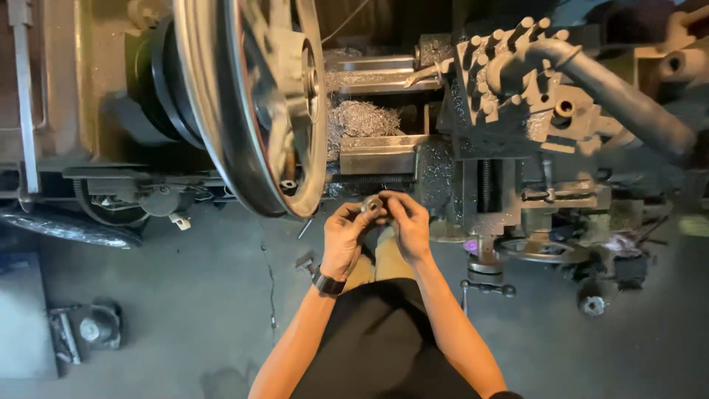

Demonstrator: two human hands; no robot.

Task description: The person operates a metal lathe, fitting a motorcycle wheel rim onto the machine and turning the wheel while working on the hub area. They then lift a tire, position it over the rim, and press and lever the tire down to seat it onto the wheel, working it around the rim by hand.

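Standing at the lathe looking straight down. Both hands are up in front of the carriage, and between them is a small metal ring (373,205), nut-like or bushing-like, with a hole through the middle. The left hand (344,240) has its grip closed on one side of the ring, the right hand (408,224) pinches the other side with the fingertips, so it's held in the air just below the big spoked wheel (255,96) mounted on the spindle, not resting on any part of the machine.

As for progress: the wheel is already up on the machine, and there's a heap of curly metal shavings (362,118) by the bed, so I'd say some cutting has been done. The ring isn't fitted to anything yet, it's only in hand.

Orientation is rough to call since the part is tiny in this view, but the hole seems to face up toward the camera and a bit toward the wheel, so its axis runs roughly that way. It's a short, squat piece, wider than it is long.

The tool post (517,89) sits off to the right, nobody touching it.
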